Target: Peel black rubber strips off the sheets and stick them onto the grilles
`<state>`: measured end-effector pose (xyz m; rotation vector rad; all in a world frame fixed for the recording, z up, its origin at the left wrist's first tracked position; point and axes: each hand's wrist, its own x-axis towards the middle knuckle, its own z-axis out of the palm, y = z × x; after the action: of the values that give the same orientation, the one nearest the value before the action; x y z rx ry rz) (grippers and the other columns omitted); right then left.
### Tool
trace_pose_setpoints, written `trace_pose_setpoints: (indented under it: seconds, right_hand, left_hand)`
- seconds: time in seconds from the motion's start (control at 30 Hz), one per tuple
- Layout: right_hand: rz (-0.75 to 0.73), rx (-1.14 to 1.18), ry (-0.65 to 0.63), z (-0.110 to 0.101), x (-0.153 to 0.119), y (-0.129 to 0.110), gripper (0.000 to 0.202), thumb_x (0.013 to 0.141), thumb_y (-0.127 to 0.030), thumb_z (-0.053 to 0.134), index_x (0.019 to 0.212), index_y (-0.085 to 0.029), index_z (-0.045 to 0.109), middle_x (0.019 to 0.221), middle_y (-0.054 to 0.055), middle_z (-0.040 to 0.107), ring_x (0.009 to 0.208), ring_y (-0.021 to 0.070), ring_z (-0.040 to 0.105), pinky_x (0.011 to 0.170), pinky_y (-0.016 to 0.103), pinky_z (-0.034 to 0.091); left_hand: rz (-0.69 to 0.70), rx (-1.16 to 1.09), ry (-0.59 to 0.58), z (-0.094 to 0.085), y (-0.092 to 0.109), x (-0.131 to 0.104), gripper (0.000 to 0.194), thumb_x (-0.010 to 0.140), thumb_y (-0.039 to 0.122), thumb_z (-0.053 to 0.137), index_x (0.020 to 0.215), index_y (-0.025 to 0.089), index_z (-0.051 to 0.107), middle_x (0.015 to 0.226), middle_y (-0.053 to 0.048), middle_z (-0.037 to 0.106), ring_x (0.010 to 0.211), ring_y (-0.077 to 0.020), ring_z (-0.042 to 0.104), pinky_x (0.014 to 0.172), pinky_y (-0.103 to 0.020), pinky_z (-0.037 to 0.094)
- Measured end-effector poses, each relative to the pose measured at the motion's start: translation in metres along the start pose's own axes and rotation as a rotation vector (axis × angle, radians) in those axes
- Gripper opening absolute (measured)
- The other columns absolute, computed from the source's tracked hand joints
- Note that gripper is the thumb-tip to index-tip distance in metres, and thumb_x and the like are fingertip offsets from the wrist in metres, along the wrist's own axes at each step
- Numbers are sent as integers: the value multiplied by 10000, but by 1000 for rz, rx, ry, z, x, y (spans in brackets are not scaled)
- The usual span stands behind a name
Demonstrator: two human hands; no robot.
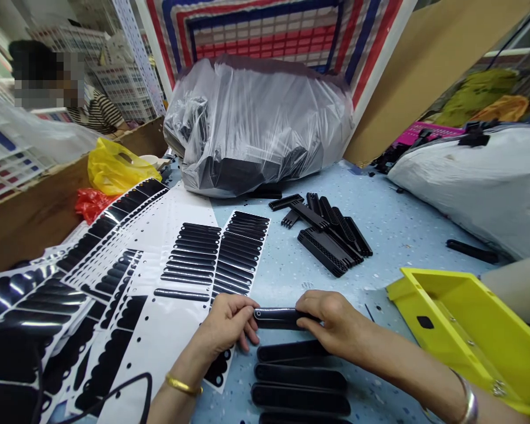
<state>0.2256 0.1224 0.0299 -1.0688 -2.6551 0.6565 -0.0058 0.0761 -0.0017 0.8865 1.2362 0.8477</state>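
Observation:
A glossy black strip-shaped piece (276, 316) lies level between my hands near the front of the table. My left hand (234, 323) pinches its left end, by a small ring mark, and my right hand (324, 315) grips the right end. Just below, several long black pieces (298, 374) with rounded ends lie in a column. Sheets of black stickers (241, 250) are on the left of my hands. A loose pile of black ribbed parts (327, 232) sits further back.
A large plastic bag (265, 123) stands at the back. At right are a yellow bin (481, 330) and a white sack (481, 182). Yellow (119, 168) and red bags (92, 203) lie left. A person in a striped top (99, 112) is at far left.

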Motion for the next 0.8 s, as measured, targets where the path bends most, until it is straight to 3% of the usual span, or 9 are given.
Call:
trace_pose_setpoints:
  seconds: [0.6,0.8]
  right_hand:
    - [48,-39,-54,-4,-1,-7,151,815,-62,614,720,-164,670,746,55,677,694,182,638,642,259,475]
    - [52,-49,-59,-3,-1,-7,152,814,-60,608,720,-161,671,752,58,680,696,183,628,646,265,465]
  left_hand:
    - [-21,37,-9,0,-1,3,382,622,437,789,795,116,674,514,11,623,460,-167,676,356,-182,473]
    - [-2,56,7,2,1,1,404,687,497,718,811,116,669,512,6,618,432,-151,652,334,-170,434]
